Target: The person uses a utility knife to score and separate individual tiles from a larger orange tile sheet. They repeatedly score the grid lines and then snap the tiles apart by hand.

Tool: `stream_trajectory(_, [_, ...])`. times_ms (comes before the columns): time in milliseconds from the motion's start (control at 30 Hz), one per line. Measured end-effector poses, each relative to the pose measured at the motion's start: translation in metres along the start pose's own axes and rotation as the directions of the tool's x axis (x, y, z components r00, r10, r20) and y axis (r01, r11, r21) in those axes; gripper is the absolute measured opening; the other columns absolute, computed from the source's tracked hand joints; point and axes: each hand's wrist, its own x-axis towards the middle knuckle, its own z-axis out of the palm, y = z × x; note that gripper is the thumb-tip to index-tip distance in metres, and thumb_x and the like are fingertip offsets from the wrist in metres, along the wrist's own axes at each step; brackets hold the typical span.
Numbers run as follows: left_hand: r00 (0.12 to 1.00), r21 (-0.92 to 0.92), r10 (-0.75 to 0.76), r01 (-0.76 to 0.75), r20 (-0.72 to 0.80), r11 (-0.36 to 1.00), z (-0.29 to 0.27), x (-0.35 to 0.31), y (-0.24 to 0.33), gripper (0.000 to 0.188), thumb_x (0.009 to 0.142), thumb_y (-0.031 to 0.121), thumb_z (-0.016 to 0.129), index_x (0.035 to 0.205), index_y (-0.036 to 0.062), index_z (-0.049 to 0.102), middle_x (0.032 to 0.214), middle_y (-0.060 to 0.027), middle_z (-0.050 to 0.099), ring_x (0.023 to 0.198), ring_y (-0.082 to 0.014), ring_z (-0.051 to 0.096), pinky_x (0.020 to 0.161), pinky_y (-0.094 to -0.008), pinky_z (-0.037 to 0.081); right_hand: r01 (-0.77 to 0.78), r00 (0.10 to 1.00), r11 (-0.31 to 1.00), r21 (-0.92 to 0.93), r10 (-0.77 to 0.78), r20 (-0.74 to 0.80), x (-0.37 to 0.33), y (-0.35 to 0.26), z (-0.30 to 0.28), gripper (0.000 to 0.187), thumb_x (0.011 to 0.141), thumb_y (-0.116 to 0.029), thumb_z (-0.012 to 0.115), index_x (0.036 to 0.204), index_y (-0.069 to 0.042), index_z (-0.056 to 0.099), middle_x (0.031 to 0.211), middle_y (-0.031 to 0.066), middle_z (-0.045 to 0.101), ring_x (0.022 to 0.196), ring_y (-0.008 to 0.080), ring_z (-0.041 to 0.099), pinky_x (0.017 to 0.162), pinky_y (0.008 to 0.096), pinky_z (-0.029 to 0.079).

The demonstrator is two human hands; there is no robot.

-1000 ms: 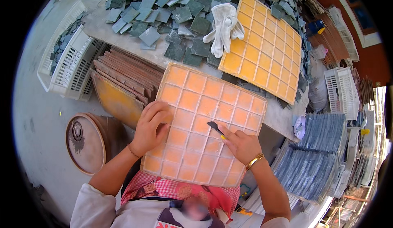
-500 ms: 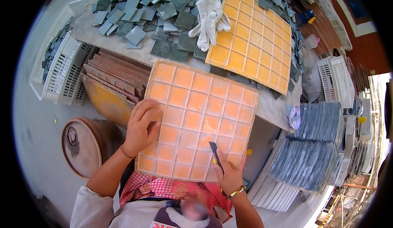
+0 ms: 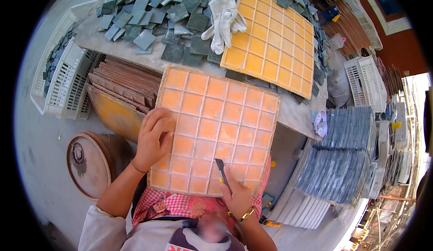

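Grip of the right hand (image 3: 237, 196) was narrow, fingers folded round a slim dark knife-like tool (image 3: 220, 169) with a small yellow part on it. The tool's long axis ran from the hand forward and slightly left, its slanted tip over the lower part of an orange gridded panel (image 3: 211, 111); whether the tip touched the face, I could not tell. That panel lay straight ahead of the right grip and to its left, nearly square, turned a little so its far edge sloped down to the right. The right hand was the nearer one to the panel's near edge, while the left hand (image 3: 154, 136) was at the left edge, fingers bent and thumb pointing inward; how firmly it held, I could not tell. Below the panel, a red checked cloth (image 3: 149, 201) covered the lap. Past the far edge stood a desk (image 3: 94, 37), bearing loose grey-green tiles (image 3: 145, 40) and a yellow gridded panel (image 3: 279, 39), with white gloves (image 3: 221, 25) lying over its left edge. A brown barrel (image 3: 97, 170) stood to the left.
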Motion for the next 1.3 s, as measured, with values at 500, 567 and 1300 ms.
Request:
stream_trajectory(500, [1.000,-0.042,-0.008,0.008,0.000,0.999,0.003,-0.001,0.012,0.034,0.069,-0.001,0.062,0.102,0.0015,0.056,0.118,-0.0161,0.052,0.114,-0.0372,0.047,0.097,-0.0428,0.038,-0.079,0.994,0.996,-0.033,0.081,0.072,-0.007,-0.004,-0.018,0.051,0.085,-0.019,0.060,0.134,-0.014,0.047,0.074,0.0175,0.062,0.062,0.0335,0.061,0.055,0.0419,0.049])
stream_trajectory(567, [1.000,-0.038,-0.005,0.005,0.005,0.999,0.004,-0.001,0.013,0.034,0.069,-0.001,0.062,0.102,0.0015,0.056,0.118,-0.0161,0.052,0.114,-0.0372,0.047,0.097,-0.0430,0.038,-0.043,0.990,0.994,-0.098,0.056,0.133,-0.013,-0.012,-0.015,0.051,0.084,-0.018,0.061,0.133,-0.012,0.048,0.076,0.0171,0.063,0.063,0.0329,0.061,0.056,0.0410,0.049])
stream_trajectory(1300, [0.910,-0.159,0.245,-0.202,0.333,0.966,0.080,-0.006,0.129,0.021,0.070,0.003,0.065,0.090,0.0022,0.058,0.089,-0.0100,0.053,0.081,-0.0262,0.052,0.071,-0.0352,0.046,-0.097,0.980,0.995,-0.033,0.090,-0.176,-0.032,0.075,-0.086,0.049,0.083,-0.019,0.063,0.130,-0.014,0.051,0.073,0.0151,0.062,0.059,0.0309,0.060,0.052,0.0387,0.047])
